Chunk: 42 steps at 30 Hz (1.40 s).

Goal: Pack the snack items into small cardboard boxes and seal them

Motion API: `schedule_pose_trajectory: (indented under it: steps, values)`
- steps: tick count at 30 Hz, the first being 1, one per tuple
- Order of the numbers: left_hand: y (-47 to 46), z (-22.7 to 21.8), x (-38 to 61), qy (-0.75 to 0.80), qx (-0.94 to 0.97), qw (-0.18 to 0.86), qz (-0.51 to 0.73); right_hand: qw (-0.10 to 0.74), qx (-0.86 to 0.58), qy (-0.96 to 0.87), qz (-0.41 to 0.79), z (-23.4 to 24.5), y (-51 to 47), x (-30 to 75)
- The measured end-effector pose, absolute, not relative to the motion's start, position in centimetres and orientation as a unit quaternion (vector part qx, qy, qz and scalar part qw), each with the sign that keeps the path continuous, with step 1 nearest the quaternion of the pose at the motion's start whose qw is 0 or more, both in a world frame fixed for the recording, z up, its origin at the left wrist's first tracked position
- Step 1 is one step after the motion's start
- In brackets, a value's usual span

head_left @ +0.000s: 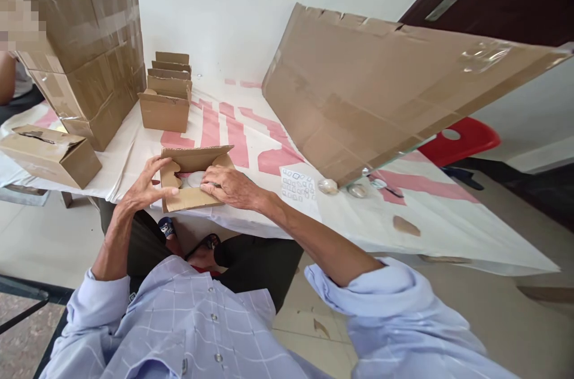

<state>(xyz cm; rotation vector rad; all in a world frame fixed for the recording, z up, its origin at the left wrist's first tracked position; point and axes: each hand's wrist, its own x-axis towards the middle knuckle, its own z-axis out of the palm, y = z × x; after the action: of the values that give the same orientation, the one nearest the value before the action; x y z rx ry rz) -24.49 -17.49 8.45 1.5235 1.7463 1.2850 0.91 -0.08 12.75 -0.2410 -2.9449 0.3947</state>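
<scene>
A small flat cardboard box blank (192, 161) lies at the near edge of the table, its flaps partly raised. My left hand (146, 188) grips its left side, thumb on the front panel and fingers curled over a rounded flap. My right hand (228, 185) lies across the box's right part, fingers pressing down beside a pale round object (196, 179) inside it. Both arms wear light blue rolled sleeves.
A row of folded small boxes (165, 111) stands behind. Large taped cartons (92, 56) and another small box (49, 155) sit at left. A big flattened cardboard sheet (381, 86) leans over the table at right. A sticker sheet (298, 185) and small round objects (328, 186) lie nearby. Another person's arm (6, 77) shows far left.
</scene>
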Motion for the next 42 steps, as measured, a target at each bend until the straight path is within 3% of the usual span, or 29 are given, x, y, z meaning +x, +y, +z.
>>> schedule_pose_trajectory:
  steps: [6, 13, 21, 27, 37, 42]
  values:
    - [-17.0, 6.9, -24.3, 0.653, 0.565, 0.237, 0.445, -0.031, -0.163, -0.986, -0.009, 14.8, 1.3, -0.4]
    - [-16.8, 6.5, -24.7, 0.645, 0.564, 0.240, 0.456, -0.056, -0.197, -0.970, -0.132, 15.7, 1.4, -0.7]
    - [-16.8, 7.0, -24.4, 0.649, 0.559, 0.235, 0.459, -0.174, -0.193, -0.962, -0.081, 16.6, 2.9, -2.2]
    - [-16.7, 7.2, -24.4, 0.654, 0.559, 0.241, 0.450, -0.161, -0.129, -0.978, 0.004, 14.7, 4.1, -3.6]
    - [-16.9, 6.8, -25.0, 0.622, 0.587, 0.255, 0.451, -0.193, -0.139, -0.970, 0.041, 13.0, 5.2, -4.1]
    - [-17.5, 6.0, -26.3, 0.590, 0.584, 0.289, 0.476, -0.153, -0.112, -0.979, 0.075, 12.5, 5.3, -3.5]
